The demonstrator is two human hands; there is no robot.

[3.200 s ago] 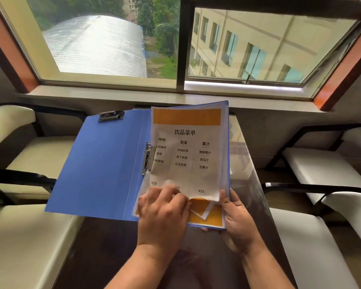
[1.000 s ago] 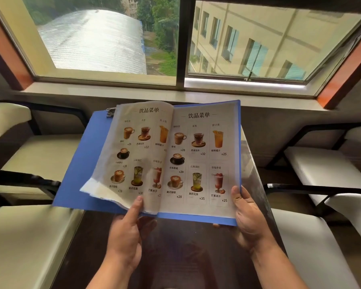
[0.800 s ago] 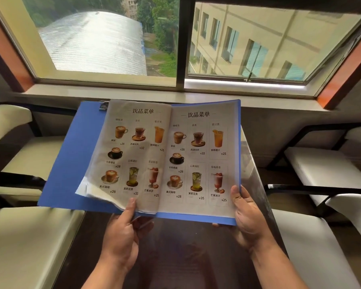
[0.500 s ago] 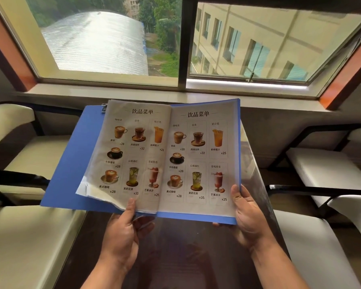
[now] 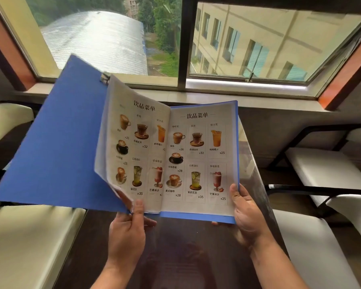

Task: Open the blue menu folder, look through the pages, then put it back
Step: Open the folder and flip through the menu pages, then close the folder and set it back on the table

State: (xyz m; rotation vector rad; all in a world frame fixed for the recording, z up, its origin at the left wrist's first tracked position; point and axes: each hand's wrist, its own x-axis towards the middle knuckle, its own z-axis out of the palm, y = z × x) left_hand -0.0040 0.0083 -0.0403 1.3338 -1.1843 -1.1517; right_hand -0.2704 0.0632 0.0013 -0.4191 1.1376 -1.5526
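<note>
Setting: dark glossy table (image 5: 196,257) below a window (image 5: 181,38), pale chairs (image 5: 331,163) on both sides.
Blue menu folder (image 5: 56,142): held open above the table, left cover tilted upward.
Pages (image 5: 198,159): printed drink photographs with prices.
Left hand (image 5: 127,234): pinching the left pages' bottom edge, thumb on top.
Right hand (image 5: 246,215): gripping the folder's lower right corner.

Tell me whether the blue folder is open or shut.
Open: the folder shows two drink-menu pages, its left cover tilted up. The left hand and right hand hold its bottom edge.
</note>
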